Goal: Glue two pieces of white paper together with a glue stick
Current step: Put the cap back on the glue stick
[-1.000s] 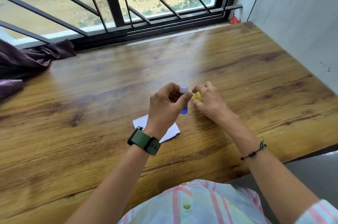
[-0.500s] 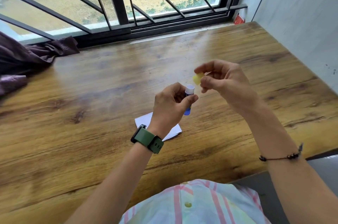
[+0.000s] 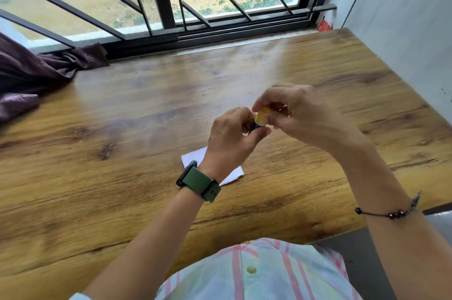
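My left hand (image 3: 232, 138) grips a small blue glue stick (image 3: 254, 126), almost all of it hidden inside the fingers. My right hand (image 3: 298, 113) pinches the yellow cap (image 3: 262, 116) and holds it right on top of the stick. Both hands hover above the wooden table (image 3: 122, 152). White paper (image 3: 195, 157) lies flat on the table beneath my left wrist, mostly covered by it; I cannot tell whether it is one sheet or two.
A dark purple cloth (image 3: 36, 74) is bunched at the table's far left by the barred window (image 3: 161, 5). A grey wall (image 3: 403, 30) borders the right side. A small red packet (image 3: 324, 25) sits in the far right corner.
My right hand, which had lifted the yellow cap up and away from the stick, has brought it back down onto the stick's top. The left hand stayed in place.
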